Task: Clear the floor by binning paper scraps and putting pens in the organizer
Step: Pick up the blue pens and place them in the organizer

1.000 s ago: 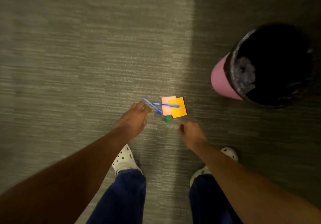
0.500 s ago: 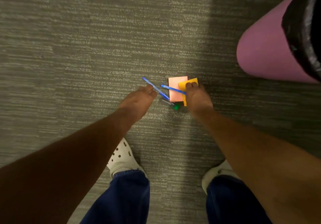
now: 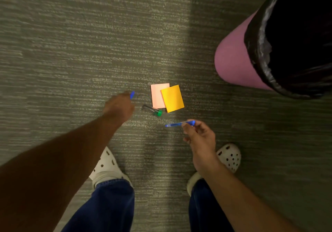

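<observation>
A person stands on grey-green carpet (image 3: pixel 71 33), both bare arms reaching down toward a small scatter of stationery between the feet and a bin. The right hand (image 3: pixel 199 136) pinches a blue pen (image 3: pixel 179 123) between thumb and fingertips, holding it roughly level above the floor with its tip pointing left. The left hand (image 3: pixel 119 105) is closed around a second blue pen (image 3: pixel 132 94), of which only one blue end shows, poking out on the far side of the knuckles; the hand is blurred, and how its fingers lie cannot be told. Between the two hands, on the carpet, a pink paper note (image 3: pixel 157 95) lies flat with an orange paper note (image 3: pixel 172 98) overlapping its right edge. Just beside their near-left corner lies a third pen with a green cap (image 3: pixel 152 109), its clear barrel angled away to the far left and its green end touching or nearly touching the pink note. To the far right stands a pink bin (image 3: pixel 231 59) lined with a black bag (image 3: pixel 260 42), its mouth dark, well apart from the notes. Near the bottom, two white perforated clogs (image 3: pixel 230 157) and dark blue jeans (image 3: pixel 107 206) frame the view.
</observation>
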The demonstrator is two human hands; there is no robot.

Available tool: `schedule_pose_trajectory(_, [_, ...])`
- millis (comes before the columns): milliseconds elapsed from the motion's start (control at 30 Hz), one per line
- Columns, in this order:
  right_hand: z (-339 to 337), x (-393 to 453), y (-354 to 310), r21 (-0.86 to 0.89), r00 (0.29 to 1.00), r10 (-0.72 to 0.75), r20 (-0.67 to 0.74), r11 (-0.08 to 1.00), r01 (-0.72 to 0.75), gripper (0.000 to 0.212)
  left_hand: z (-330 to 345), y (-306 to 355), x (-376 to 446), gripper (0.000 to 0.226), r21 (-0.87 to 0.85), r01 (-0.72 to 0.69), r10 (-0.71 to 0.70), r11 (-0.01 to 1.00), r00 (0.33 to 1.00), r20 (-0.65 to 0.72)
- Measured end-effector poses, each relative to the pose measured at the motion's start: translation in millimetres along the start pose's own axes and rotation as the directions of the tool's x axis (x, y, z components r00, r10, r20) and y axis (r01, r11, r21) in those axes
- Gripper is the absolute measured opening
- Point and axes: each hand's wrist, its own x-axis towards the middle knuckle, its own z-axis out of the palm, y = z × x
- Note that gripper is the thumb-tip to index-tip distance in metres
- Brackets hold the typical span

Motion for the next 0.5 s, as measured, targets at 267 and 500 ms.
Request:
schedule_pose_trajectory(267, [2, -78, -108, -0.049, 0.974, -0.155, 0.163, 0.985, 0.165, 0.019, -127, 56, -131, 0.019, -0.784, -0.073, 0.257, 0.616, 0.960, 0.112])
schedule_pose_trajectory(500, [-54, -193, -264, -0.008, 0.916, -0.346, 0.204, 0.935, 0.355, 0.012, -285, 169, -279, 0.032, -0.920, -0.098, 0.480, 0.380, 0.871, 0.105])
